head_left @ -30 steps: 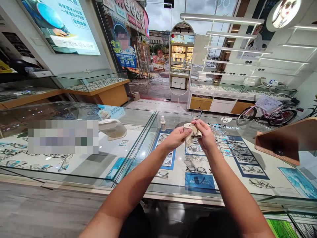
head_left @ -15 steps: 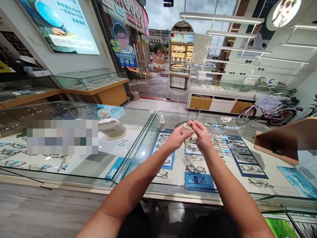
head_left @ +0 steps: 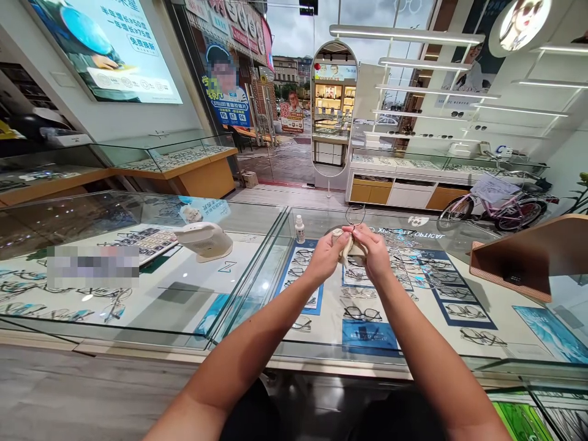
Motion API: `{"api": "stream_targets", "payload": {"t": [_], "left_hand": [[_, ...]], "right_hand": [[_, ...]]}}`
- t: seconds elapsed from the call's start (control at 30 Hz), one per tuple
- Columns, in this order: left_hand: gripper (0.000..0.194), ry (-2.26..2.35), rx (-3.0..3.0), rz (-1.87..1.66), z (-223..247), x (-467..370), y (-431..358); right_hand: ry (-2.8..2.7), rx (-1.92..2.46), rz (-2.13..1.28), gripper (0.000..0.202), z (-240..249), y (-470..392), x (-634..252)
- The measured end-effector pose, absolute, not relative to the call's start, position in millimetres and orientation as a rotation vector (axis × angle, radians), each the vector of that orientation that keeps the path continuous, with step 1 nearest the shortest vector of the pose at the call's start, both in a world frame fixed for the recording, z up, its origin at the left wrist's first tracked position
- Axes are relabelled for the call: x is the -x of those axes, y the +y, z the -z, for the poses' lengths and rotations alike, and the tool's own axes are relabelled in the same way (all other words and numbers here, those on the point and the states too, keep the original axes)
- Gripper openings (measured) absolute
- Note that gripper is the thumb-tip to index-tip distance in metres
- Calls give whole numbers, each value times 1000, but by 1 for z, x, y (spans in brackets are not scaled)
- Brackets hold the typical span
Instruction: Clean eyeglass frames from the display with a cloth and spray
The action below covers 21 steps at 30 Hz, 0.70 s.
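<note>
Both hands are together above the glass display counter (head_left: pixel 275 214). My left hand (head_left: pixel 327 258) is closed on a beige cleaning cloth (head_left: pixel 348 256), which hangs in folds between the hands. Closed around a pair of eyeglasses, my right hand (head_left: pixel 375 248) is pressed up against the cloth. One thin dark round rim of the eyeglasses (head_left: pixel 356 214) sticks up beyond the fingertips; the rest is hidden by cloth and fingers. To the left of the hands, a small white bottle (head_left: pixel 300 228) stands upright on the glass.
Under the glass lie rows of eyeglass frames (head_left: pixel 362 313) on blue and white cards. A white device (head_left: pixel 204 240) is at the left and a wooden-backed stand (head_left: pixel 519 257) at the right. Farther off are an oval mirror (head_left: pixel 334 110) and a pink bicycle (head_left: pixel 500 199).
The cloth has shifted in my fingers, its folds now hanging differently. Both hands remain close together, and the eyeglasses' rim tilts slightly differently. The whole view has moved a little.
</note>
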<state>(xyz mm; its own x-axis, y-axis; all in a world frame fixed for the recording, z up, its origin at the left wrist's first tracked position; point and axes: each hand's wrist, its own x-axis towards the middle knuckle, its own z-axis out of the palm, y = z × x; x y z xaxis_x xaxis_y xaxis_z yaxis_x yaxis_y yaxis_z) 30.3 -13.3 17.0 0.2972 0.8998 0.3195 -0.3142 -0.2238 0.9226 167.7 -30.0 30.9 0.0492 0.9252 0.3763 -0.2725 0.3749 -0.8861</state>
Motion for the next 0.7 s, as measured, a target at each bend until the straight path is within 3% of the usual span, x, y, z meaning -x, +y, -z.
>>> {"api": "stream_targets", "payload": {"t": [0.43,0.7], "left_hand": [[65,560,-1471,-1127,-17,-25,-12],[55,589,-1430,-1243,-20,-27,-16]], "right_hand": [[-827,720,-1236,36,-29,-21,-170],[-793,640,-1310,38,-28,-26,-162]]}}
